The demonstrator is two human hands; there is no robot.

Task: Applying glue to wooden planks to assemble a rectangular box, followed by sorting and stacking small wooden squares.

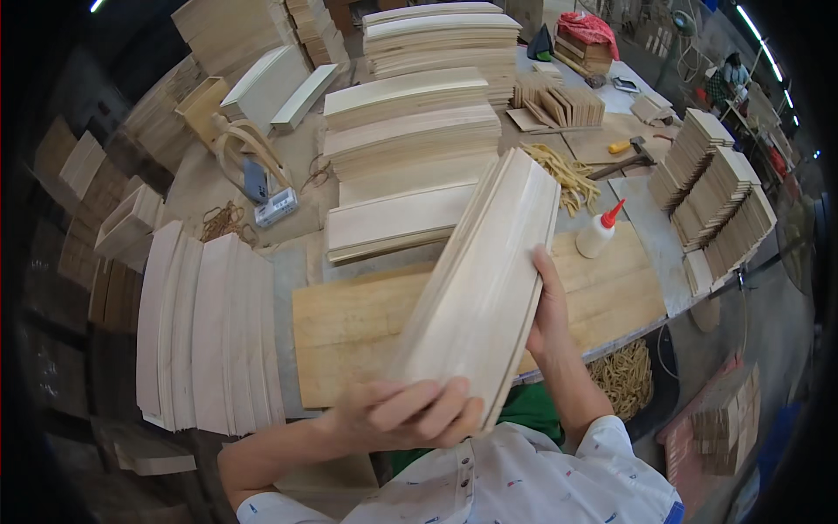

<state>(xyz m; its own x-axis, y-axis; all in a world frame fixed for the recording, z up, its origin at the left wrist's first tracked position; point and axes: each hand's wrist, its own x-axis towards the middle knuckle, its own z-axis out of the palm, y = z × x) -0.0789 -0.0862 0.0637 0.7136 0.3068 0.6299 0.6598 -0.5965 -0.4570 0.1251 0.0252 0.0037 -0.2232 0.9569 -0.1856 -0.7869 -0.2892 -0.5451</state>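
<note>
A small stack of long, pale wooden boards [489,271] is held tilted in front of my chest, its far end raised above the bench. My left hand [410,410] wraps its fingers over the near end. Along the right edge my right hand [550,301] grips the boards, thumb on the top face. Beneath them lies a flat yellowish wooden board [358,323]. A white glue bottle [595,237] with a red nozzle stands on that board, just right of the held boards.
Stacked pale boards [410,140] fill the bench's middle; more boards [209,332] lie at left. Rubber bands [567,179], a hammer [628,162] and small wooden pieces [711,196] are at right. A tape dispenser-like grey device [276,208] sits left. Below the edge is a container of yellowish strips [624,380].
</note>
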